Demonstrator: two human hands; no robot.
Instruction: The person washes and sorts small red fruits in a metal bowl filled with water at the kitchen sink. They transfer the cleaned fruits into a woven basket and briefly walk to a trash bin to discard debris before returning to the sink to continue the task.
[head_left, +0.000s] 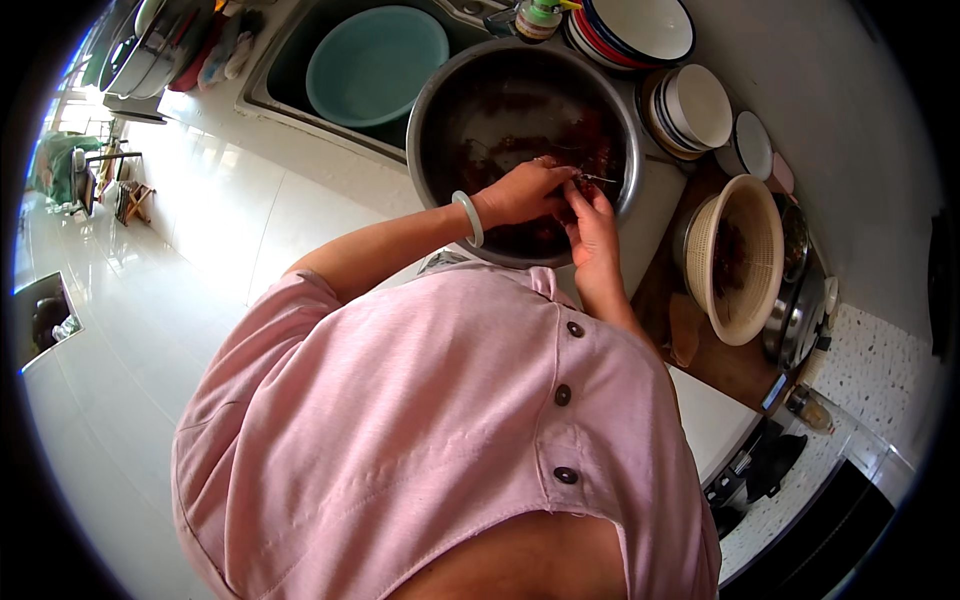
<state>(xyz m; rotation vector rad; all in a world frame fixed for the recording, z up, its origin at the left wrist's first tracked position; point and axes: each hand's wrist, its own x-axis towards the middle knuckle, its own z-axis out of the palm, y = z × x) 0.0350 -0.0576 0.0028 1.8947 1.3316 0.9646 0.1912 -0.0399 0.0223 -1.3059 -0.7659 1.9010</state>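
Observation:
A large round metal basin (418, 142) stands before me, holding dark liquid and clumps of dark red plant pieces (598, 142). Over its near right part my left hand (529, 189), with a pale bangle (469, 218) on the wrist, pinches a thin-stemmed sprig (600, 178). My right hand (594, 225) meets it there, thumb and fingertips closed on the same sprig. The fingers partly cover the sprig, so its lower part is hidden.
Left of the basin, a teal plastic tub (375, 67) sits in the sink (262, 94). Stacked enamel bowls (645, 30) and smaller white bowls (697, 105) line the wall. To the right, a cream colander (757, 300) holds dark red pieces above a brown board (720, 360).

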